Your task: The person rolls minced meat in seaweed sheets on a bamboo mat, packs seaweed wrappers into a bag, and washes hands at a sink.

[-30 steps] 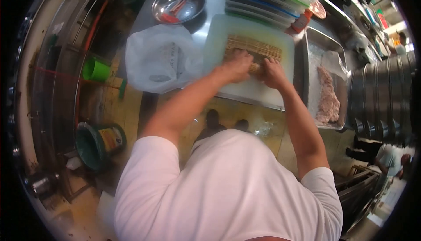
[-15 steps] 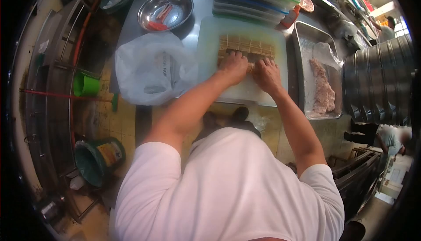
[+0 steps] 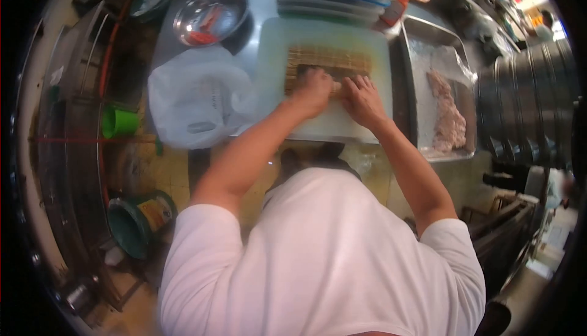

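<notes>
A bamboo rolling mat (image 3: 330, 55) lies on a pale cutting board (image 3: 271, 45) in front of me. A dark strip that looks like nori (image 3: 336, 72) lies across the mat. At the mat's near left side, my left hand (image 3: 313, 94) is closed over the mat's edge, slightly blurred. My right hand (image 3: 365, 100) grips the same edge on the right, fingers curled over the mat and the dark strip. A small pale piece of the folded edge shows between the hands. My palms hide what lies underneath.
Left of the board are a plastic bag (image 3: 171, 107) and a steel bowl (image 3: 235, 21) holding reddish strips. Stacked lidded containers (image 3: 330, 3) stand behind. A metal tray (image 3: 411, 61) with a pinkish minced mass (image 3: 448, 119) is at right, beside large metal pots (image 3: 526, 97).
The whole view has shifted, so the table appears further left and slightly higher. Both hands stay at the mat's near edge; the left has tilted slightly and blurred with motion.
</notes>
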Motion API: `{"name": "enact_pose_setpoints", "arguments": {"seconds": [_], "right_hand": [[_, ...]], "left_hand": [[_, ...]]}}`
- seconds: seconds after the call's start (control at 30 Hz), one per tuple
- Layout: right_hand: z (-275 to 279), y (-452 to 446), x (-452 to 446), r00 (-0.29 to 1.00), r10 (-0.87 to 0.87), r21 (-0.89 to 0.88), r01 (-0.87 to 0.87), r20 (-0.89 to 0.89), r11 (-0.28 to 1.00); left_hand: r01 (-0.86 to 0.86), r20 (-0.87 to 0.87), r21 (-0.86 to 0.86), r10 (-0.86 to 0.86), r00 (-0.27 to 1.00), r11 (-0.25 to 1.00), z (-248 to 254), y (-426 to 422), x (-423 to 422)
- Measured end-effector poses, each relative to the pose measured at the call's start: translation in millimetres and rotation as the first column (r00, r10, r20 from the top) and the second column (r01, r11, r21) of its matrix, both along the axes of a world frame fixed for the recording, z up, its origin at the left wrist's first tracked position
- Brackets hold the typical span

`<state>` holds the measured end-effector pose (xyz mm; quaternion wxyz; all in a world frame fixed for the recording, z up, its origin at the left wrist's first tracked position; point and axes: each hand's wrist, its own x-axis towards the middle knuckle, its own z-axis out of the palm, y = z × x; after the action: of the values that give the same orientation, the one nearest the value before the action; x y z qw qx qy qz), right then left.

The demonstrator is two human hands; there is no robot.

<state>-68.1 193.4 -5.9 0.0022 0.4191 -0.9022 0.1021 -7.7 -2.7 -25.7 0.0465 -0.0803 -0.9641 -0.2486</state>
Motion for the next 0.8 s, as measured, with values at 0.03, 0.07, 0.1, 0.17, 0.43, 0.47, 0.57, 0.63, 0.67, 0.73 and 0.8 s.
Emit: {"name": "enact_pose_setpoints", "arguments": {"seconds": [0.03,0.07,0.1,0.17,0.43,0.47,0.57,0.63,0.67,0.73,0.8], "right_hand": [[-1,4,0,1.0,-0.026,0.011,0.026,0.009,1.0],[0,7,-2,0.997,-0.048,0.021,0.047,0.056,0.999],[0,8,-3,0.993,-0.064,0.026,0.062,0.099,0.998],[4,3,-4,0.988,-0.108,0.055,0.103,0.11,0.993],[1,-22,-18,0.974,0.023,0.071,-0.04,0.225,0.997],[-6,-18,-34,0.951,0.113,-0.012,-0.115,0.286,0.993],[-12,-19,-59,0.563,0.157,-0.209,0.029,0.811,0.977],[35,-29,-33,0.867,0.207,-0.182,-0.137,0.454,0.974],[29,-26,-22,0.856,0.238,-0.186,-0.169,0.46,0.968],[13,-23,-7,0.963,0.239,-0.2,-0.211,0.128,0.957],[9,-17,-1,0.985,0.155,-0.074,-0.15,0.075,0.986]], "left_hand": [[-0.073,-0.029,-0.12,0.07,0.997,0.99,0,-2,8],[-0.052,-0.022,-0.112,0.05,0.999,0.992,2,-3,13],[-0.072,0.017,-0.099,0.074,0.997,0.992,6,-6,16],[-0.1,0.043,-0.092,0.104,0.994,0.991,13,-3,15],[-0.127,-0.049,0.15,0.135,0.99,0.981,19,5,14],[-0.116,-0.044,0.299,0.135,0.99,0.947,25,-3,9],[-0.102,0.142,0.33,0.057,0.988,0.938,27,-17,-7],[-0.122,0.196,0.239,0.075,0.978,0.963,22,-15,-21],[-0.12,0.212,0.185,0.08,0.974,0.975,12,-7,-22],[0.014,0.1,0.029,-0.017,0.995,0.999,6,4,-7],[-0.039,-0.014,-0.068,0.038,0.999,0.997,2,1,17]]}}
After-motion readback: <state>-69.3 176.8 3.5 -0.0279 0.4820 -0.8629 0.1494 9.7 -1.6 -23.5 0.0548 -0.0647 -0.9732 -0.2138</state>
